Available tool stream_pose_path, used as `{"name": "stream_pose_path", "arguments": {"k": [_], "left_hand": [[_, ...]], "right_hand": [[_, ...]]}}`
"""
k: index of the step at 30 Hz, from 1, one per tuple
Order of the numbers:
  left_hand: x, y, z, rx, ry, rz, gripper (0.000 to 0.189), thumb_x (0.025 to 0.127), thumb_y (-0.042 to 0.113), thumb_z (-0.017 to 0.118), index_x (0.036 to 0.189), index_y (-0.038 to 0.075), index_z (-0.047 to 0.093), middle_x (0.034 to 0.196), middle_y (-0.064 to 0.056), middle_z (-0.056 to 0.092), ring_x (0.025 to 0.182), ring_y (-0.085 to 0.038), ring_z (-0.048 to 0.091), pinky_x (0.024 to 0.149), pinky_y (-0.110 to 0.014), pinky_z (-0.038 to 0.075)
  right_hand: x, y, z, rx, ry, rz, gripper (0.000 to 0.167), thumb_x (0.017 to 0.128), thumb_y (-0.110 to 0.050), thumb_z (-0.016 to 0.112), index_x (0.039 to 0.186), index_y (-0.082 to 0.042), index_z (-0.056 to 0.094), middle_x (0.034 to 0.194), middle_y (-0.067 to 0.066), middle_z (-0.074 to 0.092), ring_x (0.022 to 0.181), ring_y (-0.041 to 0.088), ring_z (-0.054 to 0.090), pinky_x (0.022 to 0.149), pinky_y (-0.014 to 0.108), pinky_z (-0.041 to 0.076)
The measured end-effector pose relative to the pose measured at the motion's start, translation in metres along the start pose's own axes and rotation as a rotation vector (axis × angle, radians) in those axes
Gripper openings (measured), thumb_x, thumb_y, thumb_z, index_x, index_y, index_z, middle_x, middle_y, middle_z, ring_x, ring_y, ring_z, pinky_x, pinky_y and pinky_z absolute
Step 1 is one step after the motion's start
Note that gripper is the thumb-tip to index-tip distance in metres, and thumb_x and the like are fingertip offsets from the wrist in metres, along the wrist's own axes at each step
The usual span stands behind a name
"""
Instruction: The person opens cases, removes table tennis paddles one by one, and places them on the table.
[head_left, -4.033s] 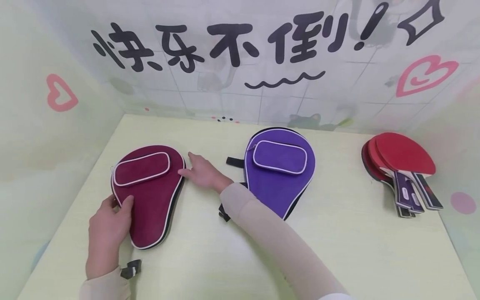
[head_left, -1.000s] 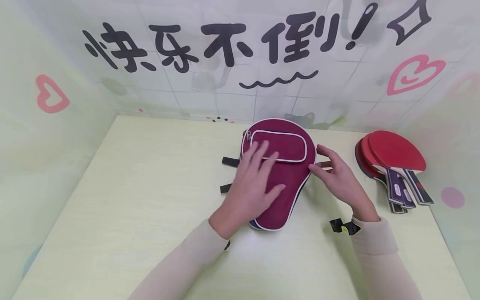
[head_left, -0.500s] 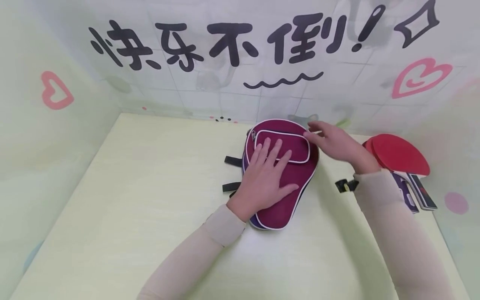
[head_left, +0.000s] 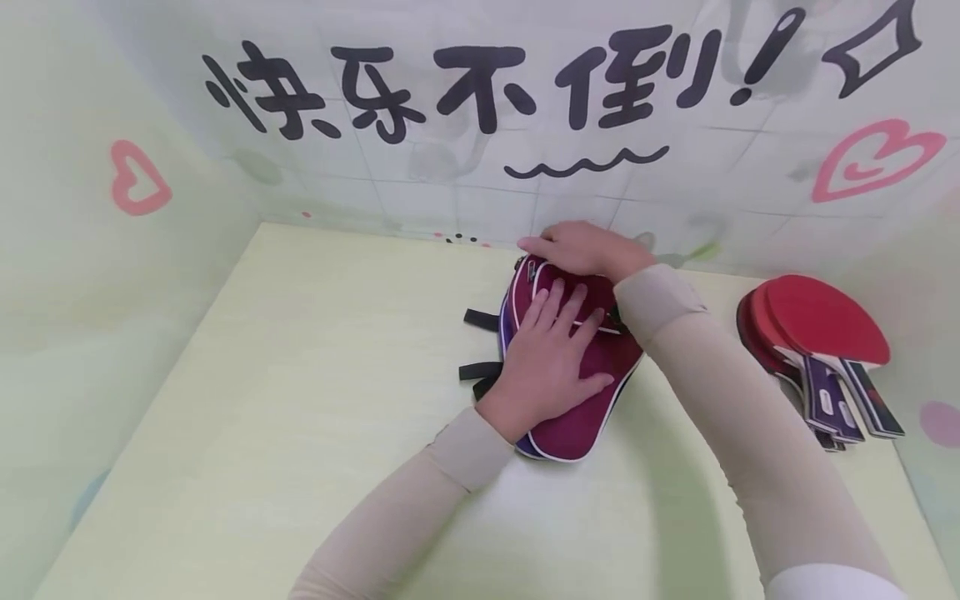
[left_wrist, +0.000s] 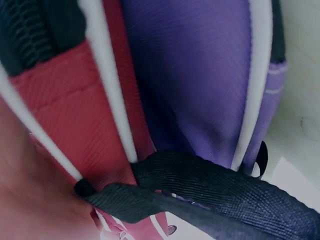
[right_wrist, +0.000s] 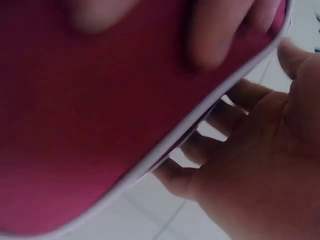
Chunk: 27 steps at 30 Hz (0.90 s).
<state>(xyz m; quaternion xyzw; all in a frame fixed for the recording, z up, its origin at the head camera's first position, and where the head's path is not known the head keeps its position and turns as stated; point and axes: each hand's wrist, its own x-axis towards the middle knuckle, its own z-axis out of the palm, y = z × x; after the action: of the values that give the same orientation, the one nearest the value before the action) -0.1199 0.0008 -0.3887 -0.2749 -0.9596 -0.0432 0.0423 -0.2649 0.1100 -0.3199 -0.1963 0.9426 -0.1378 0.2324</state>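
Two deep on the table (head_left: 322,383), the maroon case (head_left: 602,353) lies over the purple case (left_wrist: 195,75). The left hand (head_left: 543,367) rests flat on the maroon case, fingers spread; the right hand (head_left: 583,247) touches its far edge, though I cannot tell whether it grips. The woven fabric looks light, pliable and little prone to slip; the edge along the white piping (right_wrist: 170,137) seems the best hold.

The upper case (head_left: 573,433) lay on the lower case (left_wrist: 195,75) near the far edge of the table (head_left: 300,417), straps (head_left: 480,371) reaching left. The left hand (head_left: 545,367) rested on the upper case; the right hand (head_left: 583,248) was at its far edge. Right lay stacked paddles (head_left: 828,321), handles (head_left: 870,400) nearward. Behind stood the wall (head_left: 420,196).
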Motion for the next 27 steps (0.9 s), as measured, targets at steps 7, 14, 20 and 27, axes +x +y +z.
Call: {"name": "stream_pose_path", "arguments": {"k": [7,14,20,27], "left_hand": [[-0.002,0.003,0.000,0.024,0.012,-0.008,0.069,0.094,0.069,0.052,0.150,0.028,0.051,0.171,-0.005,0.023,0.162,-0.032,0.009,0.132,-0.043,0.008],[-0.003,0.004,0.000,0.053,0.056,-0.002,0.066,0.093,0.068,0.056,0.145,0.028,0.056,0.165,-0.008,0.037,0.160,-0.033,0.014,0.132,-0.042,0.012],[-0.004,0.006,0.001,0.062,0.068,-0.007,0.066,0.092,0.068,0.057,0.145,0.028,0.057,0.163,-0.011,0.040,0.160,-0.034,0.015,0.131,-0.042,0.013],[-0.004,0.005,-0.001,0.072,0.080,-0.008,0.063,0.091,0.068,0.058,0.142,0.030,0.060,0.163,-0.009,0.040,0.159,-0.033,0.019,0.131,-0.041,0.015]], "right_hand": [[0.012,-0.031,0.003,-0.195,-0.096,-0.094,0.062,0.106,-0.053,0.040,0.144,-0.007,0.057,0.148,0.014,0.058,0.142,0.031,0.050,0.121,0.047,0.035],[0.015,-0.047,0.005,-0.263,-0.150,-0.209,0.031,0.107,-0.025,0.048,0.125,-0.013,0.071,0.126,0.006,0.070,0.112,0.024,0.060,0.104,0.041,0.047],[0.014,-0.053,0.004,-0.268,-0.124,-0.215,0.028,0.102,-0.016,0.050,0.109,-0.009,0.077,0.102,0.007,0.073,0.088,0.021,0.062,0.084,0.033,0.050],[0.011,-0.053,0.005,-0.344,-0.072,-0.246,0.026,0.100,-0.017,0.051,0.105,-0.010,0.075,0.095,0.005,0.069,0.086,0.022,0.061,0.082,0.033,0.050]]}}
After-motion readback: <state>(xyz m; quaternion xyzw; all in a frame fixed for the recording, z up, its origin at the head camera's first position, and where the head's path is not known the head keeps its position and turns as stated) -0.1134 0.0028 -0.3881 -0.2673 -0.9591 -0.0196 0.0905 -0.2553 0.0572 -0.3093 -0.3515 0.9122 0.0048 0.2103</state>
